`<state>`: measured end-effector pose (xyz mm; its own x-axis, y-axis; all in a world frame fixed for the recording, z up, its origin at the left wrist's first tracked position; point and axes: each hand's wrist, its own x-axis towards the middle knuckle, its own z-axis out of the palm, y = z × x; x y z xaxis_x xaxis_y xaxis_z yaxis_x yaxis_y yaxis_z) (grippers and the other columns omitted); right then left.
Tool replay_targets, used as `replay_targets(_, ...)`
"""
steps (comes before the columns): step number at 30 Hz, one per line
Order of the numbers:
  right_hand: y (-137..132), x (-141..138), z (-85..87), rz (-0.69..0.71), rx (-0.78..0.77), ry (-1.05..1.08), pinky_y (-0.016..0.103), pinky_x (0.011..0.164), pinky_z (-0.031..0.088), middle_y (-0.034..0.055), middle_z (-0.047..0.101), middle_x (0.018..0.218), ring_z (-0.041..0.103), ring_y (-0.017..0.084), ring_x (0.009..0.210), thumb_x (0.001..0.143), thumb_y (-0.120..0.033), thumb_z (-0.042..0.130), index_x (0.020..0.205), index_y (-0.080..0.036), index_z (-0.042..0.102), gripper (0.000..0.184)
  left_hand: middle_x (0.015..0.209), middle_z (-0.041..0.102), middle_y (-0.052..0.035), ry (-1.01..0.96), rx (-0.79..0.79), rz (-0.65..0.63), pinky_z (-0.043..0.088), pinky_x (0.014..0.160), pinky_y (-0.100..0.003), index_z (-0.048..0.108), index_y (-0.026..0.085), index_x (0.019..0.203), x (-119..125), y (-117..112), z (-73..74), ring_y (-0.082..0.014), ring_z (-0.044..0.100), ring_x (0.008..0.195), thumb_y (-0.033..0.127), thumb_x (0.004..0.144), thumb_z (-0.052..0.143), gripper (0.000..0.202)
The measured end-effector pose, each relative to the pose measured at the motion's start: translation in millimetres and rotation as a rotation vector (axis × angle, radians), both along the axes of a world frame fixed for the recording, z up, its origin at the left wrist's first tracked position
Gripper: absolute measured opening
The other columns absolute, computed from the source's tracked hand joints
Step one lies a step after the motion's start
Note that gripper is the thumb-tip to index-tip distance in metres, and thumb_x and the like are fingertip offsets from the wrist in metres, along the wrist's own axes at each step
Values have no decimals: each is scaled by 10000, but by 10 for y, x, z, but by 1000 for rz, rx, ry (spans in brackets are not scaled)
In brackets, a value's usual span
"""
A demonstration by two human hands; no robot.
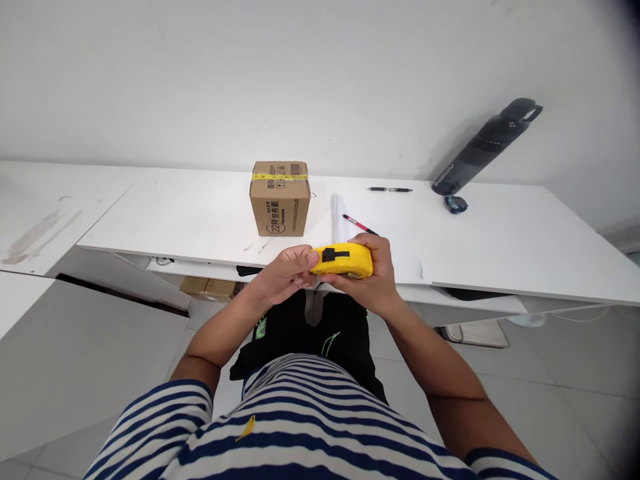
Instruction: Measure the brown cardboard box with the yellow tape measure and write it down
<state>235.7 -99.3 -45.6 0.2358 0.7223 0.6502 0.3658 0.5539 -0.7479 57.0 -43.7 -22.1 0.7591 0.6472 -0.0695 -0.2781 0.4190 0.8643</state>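
My right hand (373, 280) is wrapped round a yellow tape measure (345, 261) with a black button, held in front of the table's near edge. My left hand (285, 273) pinches the left end of the same tape measure, its fingers closed. Beyond the hands, a small taped cardboard box (279, 198) stands upright on the white table (190, 213). To the box's right lies a white notebook or sheet stack (343, 223) with a red pen (359, 223) on it.
A black pen (390, 190) lies near the wall. A dark handheld vacuum (483, 150) leans against the wall at the right, over a small dark object (455, 204). A second white surface (45, 207) is at the left. Cardboard (207, 287) sits under the table.
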Motion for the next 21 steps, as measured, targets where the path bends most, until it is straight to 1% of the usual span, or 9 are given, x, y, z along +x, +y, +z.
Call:
replay_targets(4, -62, 27, -52, 35, -4, -55, 335, 651, 551, -18, 599, 963, 584, 160, 773, 629, -471, 929, 1102, -309, 557, 623, 485, 389, 103, -34, -74, 36, 332, 500, -163, 367, 186, 634, 25, -84, -2, -2, 283, 427, 505, 714, 876, 607)
replay_targets(8, -132, 13, -84, 93, -48, -114, 334, 635, 551, -18, 609, 925, 598, 159, 742, 721, -486, 879, 1103, -311, 561, 527, 454, 369, 106, -28, -80, 74, 415, 548, -177, 349, 192, 619, 23, -141, -4, -10, 281, 431, 480, 689, 896, 623)
replay_targets(11, -181, 3, -108, 78, -91, -111, 328, 618, 549, -19, 613, 899, 612, 165, 735, 732, -490, 872, 1079, -309, 557, 503, 465, 344, 103, 12, -46, 88, 376, 528, -176, 340, 193, 610, 6, -147, -42, -16, 275, 440, 496, 700, 882, 627)
replay_targets(13, -204, 28, -130, 86, -148, -136, 321, 611, 552, -22, 622, 886, 623, 164, 724, 736, -456, 875, 1063, -306, 553, 483, 484, 333, 94, 71, 39, 83, 312, 509, -178, 345, 192, 603, -18, -131, -80, -27, 290, 462, 526, 731, 850, 619)
replay_targets(15, -216, 77, -145, 159, -218, -198, 324, 640, 577, -13, 658, 921, 664, 171, 760, 757, -405, 862, 1040, -301, 542, 439, 514, 323, 88, 159, 196, 42, 239, 494, -188, 364, 187, 599, -51, -103, -103, -36, 279, 490, 527, 748, 835, 600)
replay_targets(16, -220, 106, -145, 206, -235, -234, 331, 668, 595, 0, 682, 970, 694, 181, 807, 775, -383, 847, 1039, -300, 535, 417, 529, 316, 87, 200, 287, 12, 206, 490, -194, 372, 185, 599, -68, -88, -103, -38, 261, 500, 513, 750, 836, 588)
replay_targets(18, -225, 163, -124, 287, -216, -328, 360, 745, 629, 47, 708, 1145, 736, 214, 965, 811, -359, 813, 1091, -301, 527, 404, 553, 309, 87, 261, 459, -60, 175, 485, -205, 379, 184, 599, -97, -56, -84, -42, 236, 514, 479, 758, 834, 565)
replay_targets(19, -229, 186, -104, 303, -182, -388, 375, 775, 639, 77, 696, 1245, 736, 234, 1052, 832, -354, 793, 1140, -301, 526, 411, 559, 311, 85, 273, 534, -96, 181, 484, -209, 373, 186, 599, -106, -41, -68, -46, 241, 518, 468, 772, 822, 558)
replay_targets(21, -239, 218, -52, 286, -107, -535, 397, 812, 651, 131, 627, 1424, 711, 267, 1181, 880, -339, 744, 1270, -302, 513, 455, 558, 320, 80, 258, 659, -147, 215, 488, -216, 348, 192, 594, -112, -12, -34, -54, 267, 521, 456, 810, 785, 555)
